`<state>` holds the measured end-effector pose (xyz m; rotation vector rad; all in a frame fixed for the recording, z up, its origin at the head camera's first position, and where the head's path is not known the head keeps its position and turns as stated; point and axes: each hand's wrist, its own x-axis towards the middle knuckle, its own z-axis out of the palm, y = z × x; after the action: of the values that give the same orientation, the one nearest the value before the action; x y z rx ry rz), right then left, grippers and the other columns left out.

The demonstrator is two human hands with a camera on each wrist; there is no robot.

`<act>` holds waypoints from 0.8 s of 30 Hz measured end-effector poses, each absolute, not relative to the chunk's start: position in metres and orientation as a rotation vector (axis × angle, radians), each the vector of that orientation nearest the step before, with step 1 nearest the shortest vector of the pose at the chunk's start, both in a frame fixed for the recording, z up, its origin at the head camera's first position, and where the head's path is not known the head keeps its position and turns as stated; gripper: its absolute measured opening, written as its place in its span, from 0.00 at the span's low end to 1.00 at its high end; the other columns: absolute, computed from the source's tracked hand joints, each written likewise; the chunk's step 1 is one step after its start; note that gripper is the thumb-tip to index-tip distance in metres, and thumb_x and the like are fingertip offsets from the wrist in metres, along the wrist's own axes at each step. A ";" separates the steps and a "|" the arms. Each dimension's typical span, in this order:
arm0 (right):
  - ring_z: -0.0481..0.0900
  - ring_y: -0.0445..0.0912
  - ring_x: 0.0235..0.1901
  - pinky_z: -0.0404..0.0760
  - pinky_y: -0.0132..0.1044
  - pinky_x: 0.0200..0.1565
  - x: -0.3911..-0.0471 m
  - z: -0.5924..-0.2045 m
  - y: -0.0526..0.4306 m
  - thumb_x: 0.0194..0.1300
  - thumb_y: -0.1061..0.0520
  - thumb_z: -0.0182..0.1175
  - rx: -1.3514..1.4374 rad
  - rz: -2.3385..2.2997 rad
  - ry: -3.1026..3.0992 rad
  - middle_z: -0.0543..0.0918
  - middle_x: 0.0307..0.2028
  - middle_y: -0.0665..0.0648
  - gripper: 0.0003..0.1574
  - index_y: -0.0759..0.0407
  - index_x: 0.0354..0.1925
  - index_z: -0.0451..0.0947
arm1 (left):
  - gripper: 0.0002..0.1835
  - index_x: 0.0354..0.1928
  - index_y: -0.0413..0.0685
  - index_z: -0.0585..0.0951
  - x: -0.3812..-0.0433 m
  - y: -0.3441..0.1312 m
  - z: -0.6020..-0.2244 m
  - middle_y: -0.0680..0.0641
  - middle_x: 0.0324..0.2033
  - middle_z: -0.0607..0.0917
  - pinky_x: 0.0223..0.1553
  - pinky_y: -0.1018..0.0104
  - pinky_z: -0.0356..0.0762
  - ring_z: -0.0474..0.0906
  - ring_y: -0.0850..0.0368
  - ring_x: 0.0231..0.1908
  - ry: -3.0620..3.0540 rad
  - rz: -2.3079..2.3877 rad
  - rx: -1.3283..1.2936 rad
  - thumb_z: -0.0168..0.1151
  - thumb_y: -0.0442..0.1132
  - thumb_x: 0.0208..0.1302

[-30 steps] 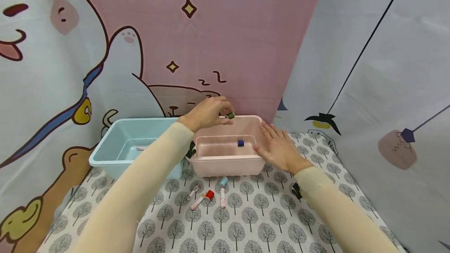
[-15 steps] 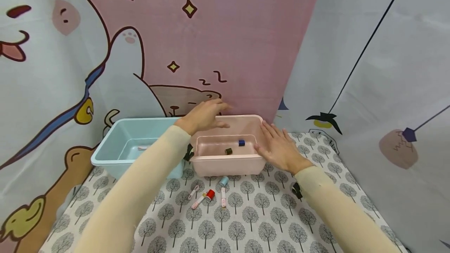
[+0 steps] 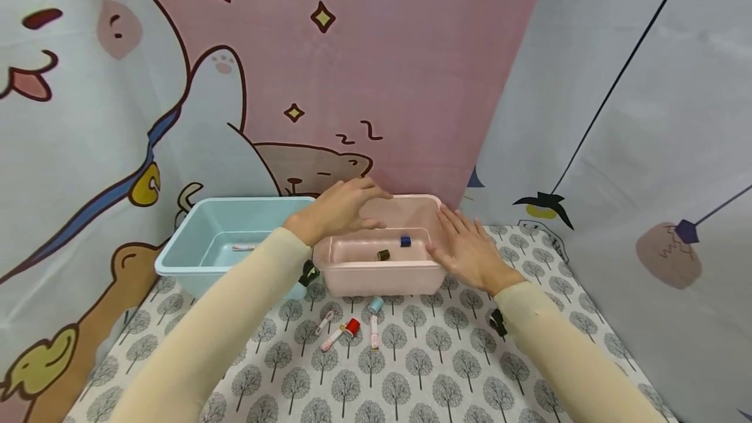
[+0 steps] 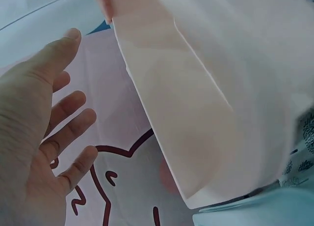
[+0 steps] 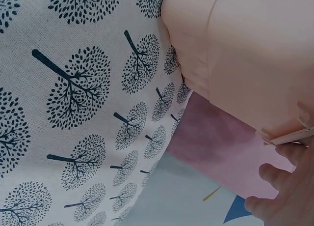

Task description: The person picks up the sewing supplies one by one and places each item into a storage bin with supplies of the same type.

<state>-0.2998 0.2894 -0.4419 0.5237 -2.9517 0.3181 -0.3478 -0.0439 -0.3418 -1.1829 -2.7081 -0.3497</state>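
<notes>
Has let the green spool (image 3: 384, 255) fall from the left hand (image 3: 337, 211) into the pink bin (image 3: 384, 279) just below, near the blue spool (image 3: 405, 241), and has drawn that hand slightly back toward the light blue bin (image 3: 188, 271). Holds nothing in the left hand now, thumb and fingers wide apart. Rests the right hand (image 3: 472, 253), fingers straight, at the pink bin's rim, likewise gripping nothing. Seems to mean one more spool inside, with the red spool (image 3: 352, 327) and light blue spool (image 3: 376, 305) still on the cloth (image 3: 435, 361) between the forearms.
</notes>
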 end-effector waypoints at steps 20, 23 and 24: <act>0.46 0.69 0.95 0.42 0.78 0.92 -0.299 -0.441 0.289 0.88 0.19 0.37 0.515 0.342 -2.966 0.42 0.98 0.58 0.63 0.58 0.96 0.44 | 0.31 0.72 0.55 0.89 -0.294 -0.049 -0.367 0.50 0.68 0.90 0.76 0.36 0.84 0.87 0.49 0.70 -2.495 -0.395 -1.341 0.80 0.61 0.76; 0.46 0.69 0.95 0.42 0.78 0.92 -0.299 -0.441 0.289 0.88 0.19 0.36 0.509 0.347 -2.969 0.42 0.98 0.58 0.63 0.58 0.97 0.43 | 0.31 0.72 0.56 0.89 -0.286 -0.052 -0.370 0.50 0.68 0.91 0.74 0.35 0.85 0.88 0.49 0.69 -2.471 -0.378 -1.350 0.80 0.62 0.75; 0.46 0.69 0.95 0.42 0.78 0.92 -0.299 -0.442 0.289 0.88 0.19 0.36 0.508 0.347 -2.970 0.42 0.98 0.58 0.63 0.58 0.97 0.43 | 0.31 0.72 0.56 0.89 -0.284 -0.052 -0.372 0.50 0.67 0.91 0.74 0.36 0.86 0.88 0.49 0.69 -2.465 -0.379 -1.355 0.80 0.62 0.75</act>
<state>-0.2986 0.2893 -0.4416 0.5076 -2.9696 0.3471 -0.2841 -0.0522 -0.3716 -1.3551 -2.4650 -0.3794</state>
